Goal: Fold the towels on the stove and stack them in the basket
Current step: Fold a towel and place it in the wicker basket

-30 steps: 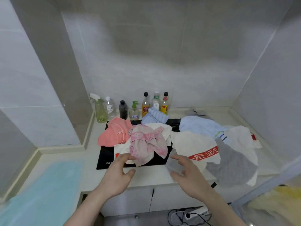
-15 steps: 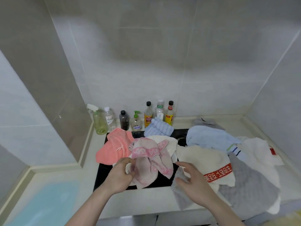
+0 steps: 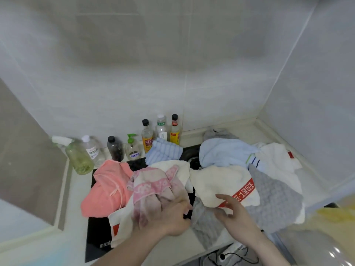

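Both hands work at the near edge of the towel heap. Left hand (image 3: 169, 215) lies on the lower end of the pink patterned towel (image 3: 153, 191), its fingers bent over the cloth and apparently gathering it; whether the thumb has closed underneath I cannot tell. Right hand (image 3: 233, 212) hovers with fingers spread and relaxed, holding nothing, its fingertips (image 3: 221, 197) at the edge of the cream towel with the red band (image 3: 222, 185).

The risk, as I judge it, is tangling. The pink towel lies draped over a second cream towel (image 3: 123, 223) that runs beneath the left hand, so a lift with too deep a grab could drag that one up too. A grey waffle towel (image 3: 276, 204) lies under the right hand and hangs past the counter edge; any tug on its neighbours could slide it to the floor. Behind the heap, beyond both hands, a row of bottles (image 3: 148, 137) stands against the wall, and a blue striped cloth (image 3: 165, 152) leans just in front of them, so a sweeping pull could tip one.

Left of the left hand lies a coral towel (image 3: 107, 189); beyond the right hand lie a pale blue towel (image 3: 224, 152) and a white towel (image 3: 276, 160). The black stove (image 3: 98, 233) shows below the left forearm. No basket is clearly visible; a blurred yellow shape sits at the far right edge.
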Motion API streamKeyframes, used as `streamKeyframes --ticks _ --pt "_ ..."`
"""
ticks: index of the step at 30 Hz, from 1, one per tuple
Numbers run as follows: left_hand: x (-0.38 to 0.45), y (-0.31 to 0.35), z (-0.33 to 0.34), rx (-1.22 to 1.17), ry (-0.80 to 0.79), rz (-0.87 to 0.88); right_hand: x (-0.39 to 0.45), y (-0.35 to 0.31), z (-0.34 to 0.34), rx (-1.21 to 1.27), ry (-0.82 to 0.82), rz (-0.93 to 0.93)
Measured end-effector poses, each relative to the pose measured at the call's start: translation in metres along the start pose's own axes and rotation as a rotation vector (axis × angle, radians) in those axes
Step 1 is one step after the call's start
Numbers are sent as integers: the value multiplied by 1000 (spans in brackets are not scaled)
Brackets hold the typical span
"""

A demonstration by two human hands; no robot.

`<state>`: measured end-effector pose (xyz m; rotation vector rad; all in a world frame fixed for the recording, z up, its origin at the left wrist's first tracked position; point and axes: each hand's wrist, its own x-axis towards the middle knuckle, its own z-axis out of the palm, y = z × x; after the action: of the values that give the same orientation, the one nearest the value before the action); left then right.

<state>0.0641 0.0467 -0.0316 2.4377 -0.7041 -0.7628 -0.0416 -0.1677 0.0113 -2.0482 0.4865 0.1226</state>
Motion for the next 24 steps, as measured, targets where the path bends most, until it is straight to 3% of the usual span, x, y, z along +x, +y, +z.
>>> streamKeyframes --ticks 5,13,21,24 --pt "46 30 34 83 -166 34 4 24 -35 -8 27 57" --pt "98 65 87 352 -241 -108 21 61 -101 -92 -35 62" --pt "101 88 98 334 -92 -170 34 104 -165 -136 -95 64" --pt "100 99 93 211 19 -205 41 119 -178 -142 -134 31"
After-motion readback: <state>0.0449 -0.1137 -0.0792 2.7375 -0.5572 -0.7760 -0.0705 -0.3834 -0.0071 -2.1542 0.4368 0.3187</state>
